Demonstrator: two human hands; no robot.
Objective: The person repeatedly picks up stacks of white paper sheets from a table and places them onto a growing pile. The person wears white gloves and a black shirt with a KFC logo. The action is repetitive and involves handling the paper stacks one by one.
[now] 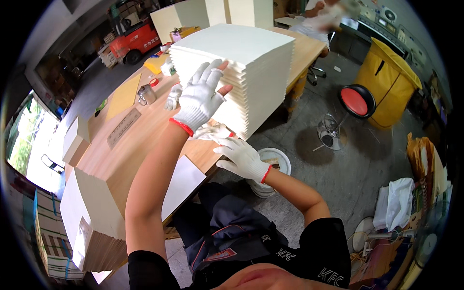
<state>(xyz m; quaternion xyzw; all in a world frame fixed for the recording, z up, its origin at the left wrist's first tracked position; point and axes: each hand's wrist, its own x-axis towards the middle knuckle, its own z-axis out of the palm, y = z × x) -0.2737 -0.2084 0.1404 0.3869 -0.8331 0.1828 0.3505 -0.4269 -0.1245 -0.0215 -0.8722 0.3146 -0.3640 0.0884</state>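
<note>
White-gloved, the left hand [200, 94] at the frame's upper centre extends its fingers with the thumb parted, nothing visibly held; contact with the paper stack [263, 72] cannot be confirmed. At centre, the right hand [241, 157] spreads its fingers at the edge of the surface [130, 157], likewise gripping nothing visible. For the stack, on the surface at upper centre, flat palms and even pressure along the uneven edges should limit creasing.
</note>
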